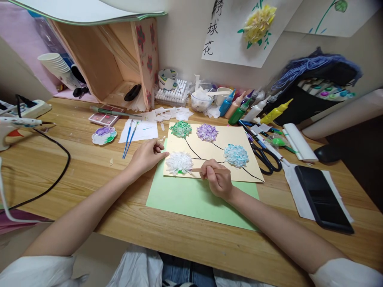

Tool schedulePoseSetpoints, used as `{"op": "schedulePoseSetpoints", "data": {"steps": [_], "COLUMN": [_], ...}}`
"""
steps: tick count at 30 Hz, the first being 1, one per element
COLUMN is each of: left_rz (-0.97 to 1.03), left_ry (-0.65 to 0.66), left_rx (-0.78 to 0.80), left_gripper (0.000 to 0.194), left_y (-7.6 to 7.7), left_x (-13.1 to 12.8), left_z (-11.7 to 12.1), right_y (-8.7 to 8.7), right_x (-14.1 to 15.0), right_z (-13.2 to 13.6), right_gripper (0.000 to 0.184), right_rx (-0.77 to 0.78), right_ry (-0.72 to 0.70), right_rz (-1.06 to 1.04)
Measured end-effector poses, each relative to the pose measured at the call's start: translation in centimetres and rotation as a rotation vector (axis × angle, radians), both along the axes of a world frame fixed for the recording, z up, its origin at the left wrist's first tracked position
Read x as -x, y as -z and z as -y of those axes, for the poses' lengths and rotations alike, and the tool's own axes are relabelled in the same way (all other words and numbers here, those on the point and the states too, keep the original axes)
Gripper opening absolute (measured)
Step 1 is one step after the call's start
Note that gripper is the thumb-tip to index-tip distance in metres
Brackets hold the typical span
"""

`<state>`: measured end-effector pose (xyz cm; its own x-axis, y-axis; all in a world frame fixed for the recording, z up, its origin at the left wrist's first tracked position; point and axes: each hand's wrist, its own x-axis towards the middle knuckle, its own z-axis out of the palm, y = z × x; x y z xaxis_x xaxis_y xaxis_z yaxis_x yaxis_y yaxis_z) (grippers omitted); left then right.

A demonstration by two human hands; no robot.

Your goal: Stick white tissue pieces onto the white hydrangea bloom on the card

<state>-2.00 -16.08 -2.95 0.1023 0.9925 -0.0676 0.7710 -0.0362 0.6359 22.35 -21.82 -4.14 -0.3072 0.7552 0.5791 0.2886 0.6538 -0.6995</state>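
My right hand (217, 177) grips a flat wooden craft stick (223, 171), its tip touching the lower right of a white paper-petal flower (179, 161). A bit of green shows under that flower's petals. My left hand (149, 153) has its fingers curled and its thumb against the left edge of the cream card (206, 149). Green (180, 129), purple (207, 132) and blue-white (236, 155) petal flowers stand on the same card, with drawn black stems among them. Under the card lies a light green sheet (197, 199).
Right of the card are black scissors (269, 161) and a phone (323, 197). Paint bottles (239, 111) and a bowl of white scraps (201, 99) line the back. Two paintbrushes (130, 139), a paint palette (104, 135) and a corded glue gun (18, 123) lie leftward.
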Motion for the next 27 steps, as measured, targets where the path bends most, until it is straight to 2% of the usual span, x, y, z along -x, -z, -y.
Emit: {"op": "schedulePoseSetpoints", "data": {"steps": [5, 17, 27], "left_rz": [0.007, 0.014, 0.005], "left_ry": [-0.005, 0.000, -0.002], "left_rx": [0.014, 0.009, 0.008], "left_gripper": [0.032, 0.031, 0.029], "left_y": [-0.10, -0.16, -0.45], "left_x": [-0.08, -0.07, -0.17], "left_z": [-0.08, -0.11, 0.05], "right_y": [0.26, 0.73, 0.04], "right_x": [-0.13, -0.47, 0.10], "right_z": [0.00, 0.13, -0.03], "right_gripper": [0.027, 0.030, 0.034], "right_rx": [-0.022, 0.042, 0.027], "right_ry": [0.011, 0.042, 0.003], "right_rz": [-0.033, -0.088, 0.013]}}
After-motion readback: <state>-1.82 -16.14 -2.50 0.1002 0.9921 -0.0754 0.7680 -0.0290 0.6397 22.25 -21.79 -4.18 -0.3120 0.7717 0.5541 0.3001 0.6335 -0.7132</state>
